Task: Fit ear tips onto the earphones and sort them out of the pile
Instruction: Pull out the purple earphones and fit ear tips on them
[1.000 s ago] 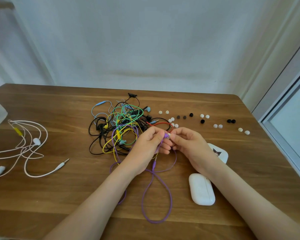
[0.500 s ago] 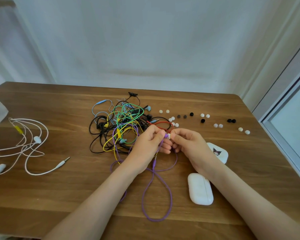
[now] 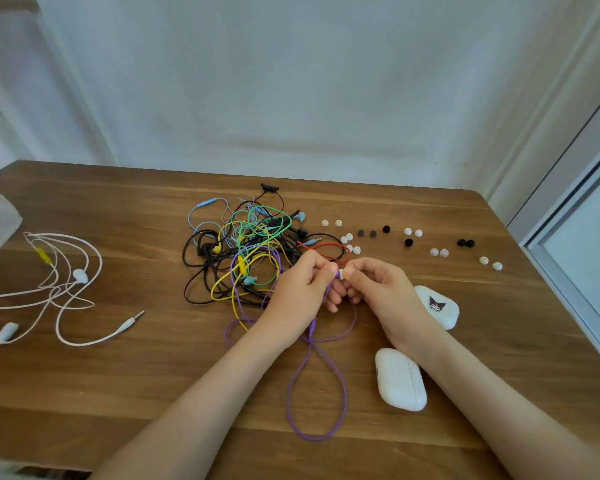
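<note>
Two white charging cases [image 3: 400,379] rest on the wooden table [image 3: 118,382].

Your left hand [image 3: 300,292] and right hand [image 3: 383,292] meet at mid-frame, above the tabletop [image 3: 84,393], with the fingertips of both touching. Your left thumb and forefinger are pinched together, pointing right; the remaining fingers [image 3: 333,299] curl under the palm. Your right thumb and forefinger are pinched together, pointing left, directly opposite the left pinch; its other fingers fold inward. Both forearms are bare and enter from the lower edge, converging toward the hands in a V. Both wrists are straight.
</note>
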Tool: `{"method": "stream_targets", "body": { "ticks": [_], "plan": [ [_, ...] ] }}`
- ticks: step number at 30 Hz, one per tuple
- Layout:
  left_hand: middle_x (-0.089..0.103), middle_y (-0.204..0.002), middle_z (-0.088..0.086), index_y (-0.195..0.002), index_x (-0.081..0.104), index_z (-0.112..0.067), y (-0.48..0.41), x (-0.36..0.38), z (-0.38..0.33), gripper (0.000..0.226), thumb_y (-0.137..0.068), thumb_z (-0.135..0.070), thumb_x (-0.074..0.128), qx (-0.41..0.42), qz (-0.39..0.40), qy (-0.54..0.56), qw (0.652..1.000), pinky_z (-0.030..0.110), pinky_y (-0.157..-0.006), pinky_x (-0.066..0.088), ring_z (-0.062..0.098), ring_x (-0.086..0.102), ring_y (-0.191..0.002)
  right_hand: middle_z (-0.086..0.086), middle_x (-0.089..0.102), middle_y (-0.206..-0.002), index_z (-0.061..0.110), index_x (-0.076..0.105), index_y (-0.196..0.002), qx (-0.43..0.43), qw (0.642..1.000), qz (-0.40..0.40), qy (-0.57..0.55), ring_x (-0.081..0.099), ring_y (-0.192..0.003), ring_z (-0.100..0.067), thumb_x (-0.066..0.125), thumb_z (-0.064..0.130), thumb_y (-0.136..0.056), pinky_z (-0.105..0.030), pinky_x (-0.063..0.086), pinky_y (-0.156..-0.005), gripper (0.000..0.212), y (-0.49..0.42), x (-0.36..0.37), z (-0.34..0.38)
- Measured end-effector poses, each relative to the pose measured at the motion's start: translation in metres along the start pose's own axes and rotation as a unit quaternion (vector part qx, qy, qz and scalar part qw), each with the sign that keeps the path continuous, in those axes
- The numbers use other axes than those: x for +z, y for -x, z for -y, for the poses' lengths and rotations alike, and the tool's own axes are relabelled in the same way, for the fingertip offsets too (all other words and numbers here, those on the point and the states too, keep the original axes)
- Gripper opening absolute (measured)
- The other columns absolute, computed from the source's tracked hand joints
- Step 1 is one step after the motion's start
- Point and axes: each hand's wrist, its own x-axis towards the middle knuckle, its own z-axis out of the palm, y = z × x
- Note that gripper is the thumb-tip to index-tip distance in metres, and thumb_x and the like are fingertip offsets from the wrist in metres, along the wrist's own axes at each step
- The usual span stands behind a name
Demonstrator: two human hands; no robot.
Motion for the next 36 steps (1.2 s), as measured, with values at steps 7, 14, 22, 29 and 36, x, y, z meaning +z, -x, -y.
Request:
{"method": "stream_targets", "body": {
  "ticks": [7, 14, 22, 29, 36],
  "plan": [
    [0.064, -0.066, 0.002, -0.090, 0.054, -0.004, 0.0007, 0.0001, -0.0007, 0.017, -0.100, -0.015, 0.045, 0.021, -0.007, -0.043, 0.999, 0.023, -0.057, 0.050, 0.013, 0.059, -0.054, 0.002, 0.060, -0.064, 0.010, 0.065, -0.079, 0.003, 1.000, 0.002, 0.012, 0.053, -0.061, -0.005, 0.054, 0.009, -0.095, -0.018, 0.047, -0.059, 0.020, 0.0011, 0.0012, 0.0012],
    [0.062, -0.062, -0.004, -0.090, 0.057, -0.012, -0.0016, -0.0008, 0.0054, 0.021, -0.102, -0.015, 0.040, 0.004, 0.006, 0.045, 0.999, 0.030, -0.060, 0.045, 0.017, 0.056, -0.061, -0.003, 0.061, -0.071, 0.009, 0.061, -0.088, 0.017, 0.999, 0.019, -0.026, 0.056, -0.065, -0.009, 0.054, 0.009, -0.095, -0.020, 0.047, -0.059, 0.010, -0.0016, 0.0015, -0.0003],
    [0.063, -0.066, 0.004, -0.089, 0.056, -0.008, -0.0029, -0.0004, 0.0043, 0.020, -0.102, -0.014, 0.042, -0.015, 0.013, 0.082, 0.996, 0.027, -0.057, 0.047, 0.016, 0.058, -0.062, 0.004, 0.059, -0.064, 0.008, 0.064, -0.085, -0.003, 1.000, 0.004, 0.008, 0.053, -0.060, -0.004, 0.050, 0.008, -0.097, -0.017, 0.047, -0.057, 0.019, -0.0009, 0.0011, -0.0003],
    [0.062, -0.069, 0.008, -0.090, 0.056, -0.005, -0.0022, -0.0007, 0.0010, 0.023, -0.103, -0.011, 0.038, -0.010, 0.015, 0.133, 0.991, 0.021, -0.052, 0.046, 0.012, 0.058, -0.058, -0.001, 0.057, -0.067, 0.008, 0.064, -0.082, 0.029, 0.997, 0.050, -0.043, 0.049, -0.063, -0.010, 0.048, 0.009, -0.098, -0.024, 0.042, -0.060, 0.023, -0.0050, -0.0044, -0.0003],
    [0.062, -0.068, 0.006, -0.090, 0.055, -0.006, -0.0018, -0.0002, -0.0011, 0.022, -0.102, -0.011, 0.038, -0.011, 0.015, 0.146, 0.989, 0.021, -0.051, 0.047, 0.011, 0.058, -0.057, -0.001, 0.057, -0.066, 0.007, 0.063, -0.081, 0.035, 0.994, 0.067, -0.076, 0.047, -0.062, -0.009, 0.048, 0.007, -0.098, -0.022, 0.041, -0.059, 0.023, -0.0053, -0.0047, 0.0013]
  ]
}}
